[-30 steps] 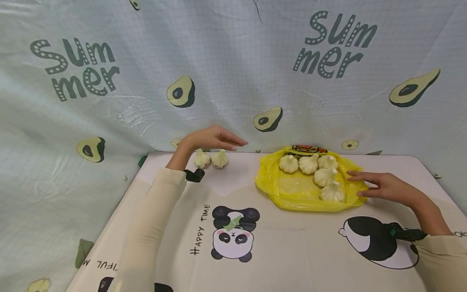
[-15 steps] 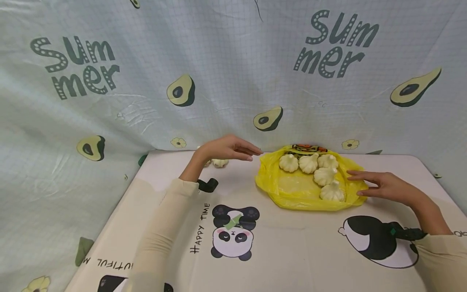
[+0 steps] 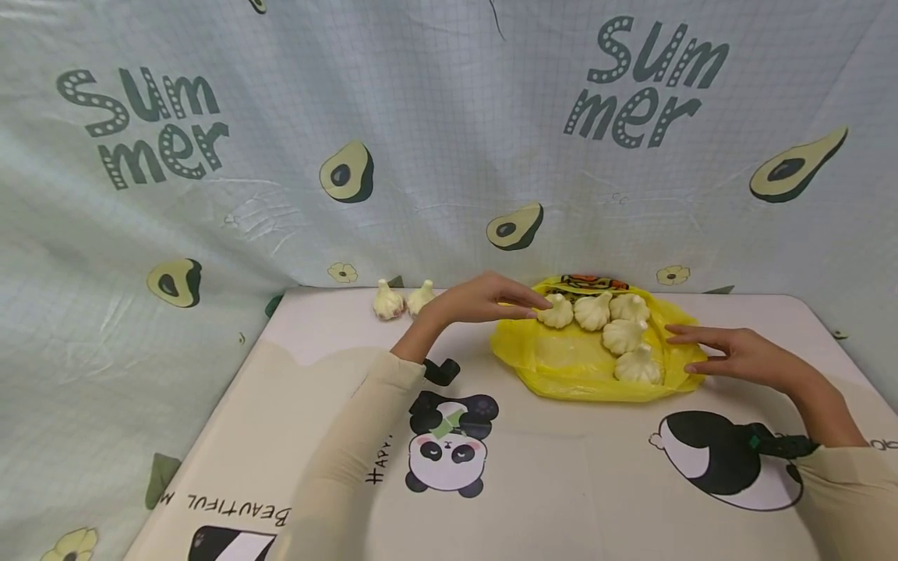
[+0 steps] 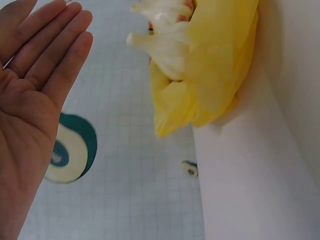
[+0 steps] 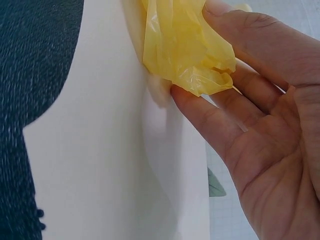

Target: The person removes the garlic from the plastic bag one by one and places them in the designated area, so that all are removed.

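A yellow plastic bag [image 3: 568, 382] lies on the table with its mouth spread, several white garlic bulbs [image 3: 623, 336] inside. My left hand [image 3: 484, 298] reaches over the bag's left end, its fingertips right at the leftmost garlic bulb [image 3: 559, 312]. In the left wrist view its palm faces the camera, fingers extended and nothing held. My right hand [image 3: 747, 357] rests at the bag's right end, fingers spread. In the right wrist view the bag's end [image 5: 190, 55] lies between thumb and fingers, which touch it loosely. Two more garlic bulbs [image 3: 388, 301] stand behind my left wrist.
A table [image 3: 547, 483] with a printed panda cover runs back to a hanging curtain [image 3: 435, 125] marked with avocados and lettering. The curtain meets the table's back edge just behind the bag. Black straps [image 3: 779, 448] are on both wrists.
My left hand has moved right and a little down, from above the two garlic bulbs at the left to the bag's left end. My right hand and the bag have stayed in place.
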`<state>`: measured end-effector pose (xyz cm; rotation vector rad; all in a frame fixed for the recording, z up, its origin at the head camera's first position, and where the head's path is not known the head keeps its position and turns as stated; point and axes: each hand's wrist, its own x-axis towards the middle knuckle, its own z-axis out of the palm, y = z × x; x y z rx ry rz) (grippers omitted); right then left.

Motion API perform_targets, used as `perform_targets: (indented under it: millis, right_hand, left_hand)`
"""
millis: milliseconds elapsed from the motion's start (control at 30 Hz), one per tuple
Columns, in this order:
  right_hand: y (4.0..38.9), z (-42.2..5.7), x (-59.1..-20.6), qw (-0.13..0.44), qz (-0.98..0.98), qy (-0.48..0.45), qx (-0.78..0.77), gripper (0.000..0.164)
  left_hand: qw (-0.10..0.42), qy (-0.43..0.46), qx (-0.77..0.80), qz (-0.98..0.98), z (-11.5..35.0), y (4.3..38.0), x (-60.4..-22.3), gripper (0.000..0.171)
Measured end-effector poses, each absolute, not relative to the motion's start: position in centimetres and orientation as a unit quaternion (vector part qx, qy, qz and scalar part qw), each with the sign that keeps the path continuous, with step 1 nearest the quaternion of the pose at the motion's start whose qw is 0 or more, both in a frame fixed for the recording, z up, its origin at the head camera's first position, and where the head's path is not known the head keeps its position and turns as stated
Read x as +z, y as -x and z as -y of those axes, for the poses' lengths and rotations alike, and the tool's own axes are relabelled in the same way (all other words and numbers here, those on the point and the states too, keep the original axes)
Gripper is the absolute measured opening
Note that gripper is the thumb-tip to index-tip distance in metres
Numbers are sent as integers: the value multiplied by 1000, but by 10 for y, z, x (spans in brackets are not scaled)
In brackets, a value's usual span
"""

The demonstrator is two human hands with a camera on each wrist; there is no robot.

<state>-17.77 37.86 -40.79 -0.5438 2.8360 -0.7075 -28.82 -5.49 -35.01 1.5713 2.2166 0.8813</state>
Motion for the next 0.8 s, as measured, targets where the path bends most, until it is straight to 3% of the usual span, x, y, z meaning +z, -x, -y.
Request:
perform_targets:
  millis: [500, 800]
  right_hand:
    - [177, -378, -411, 75, -952, 180, -238, 47]
    - [177, -378, -408, 74, -955, 184, -219, 46]
  left_hand:
    - [222, -575, 268, -740, -21, 298, -374, 36]
    - [224, -575, 266, -740, -65, 302, -368, 40]
